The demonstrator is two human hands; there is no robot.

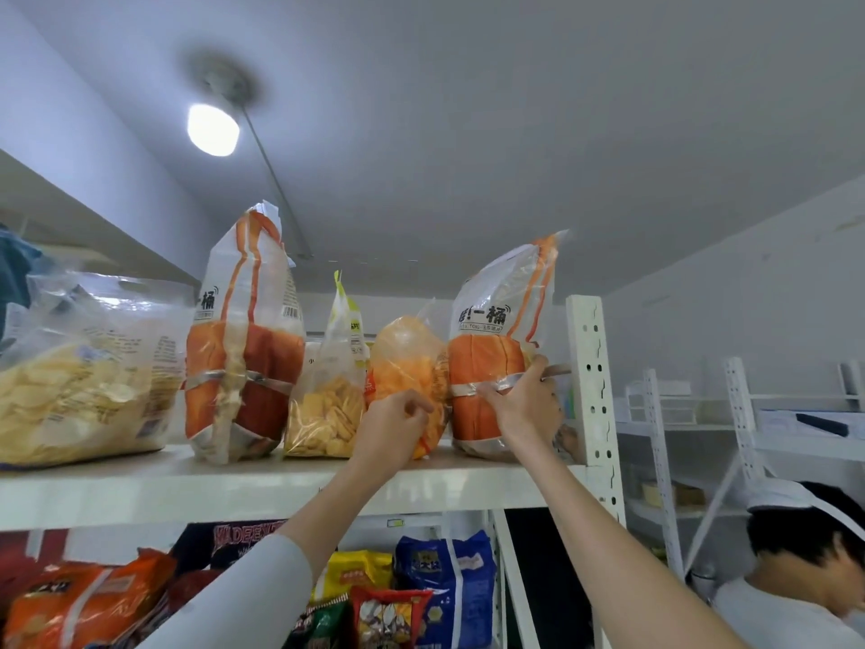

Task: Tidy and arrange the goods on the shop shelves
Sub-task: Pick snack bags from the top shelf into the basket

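In the middle of the picture, a white top shelf (187, 484) runs from side to side with a row of snack bags on it. Two bare arms reach up to it from the bottom of the picture.

The right hand (524, 409) grips the short orange bag (491, 358). Its fingers lie across the front of the bag and its thumb points up along the bag's right side. This bag stands at the right end of the row, just beside the white post (590, 377) with holes in it.

The left hand (393, 423) has its fingers curled, and they pinch the front of the round chip bag (407, 363). That bag is full of orange chips and touches the short orange bag on its left side.

Going left along the row there is a thin cracker bag (327, 405) with yellow squares inside. Next is a tall orange bag (243, 348) that stands upright. Last is a big clear bag (79, 381) of pale chips at the left edge.

Under the shelf, at the bottom of the picture, sit more goods. There is a blue bag (449, 583) and a flat orange pack (79, 601) in the lower left corner.

In the upper left, a round lamp (213, 128) shines on the ceiling. In the lower right corner is another person (805, 555) with dark hair, bent down near more white racks.
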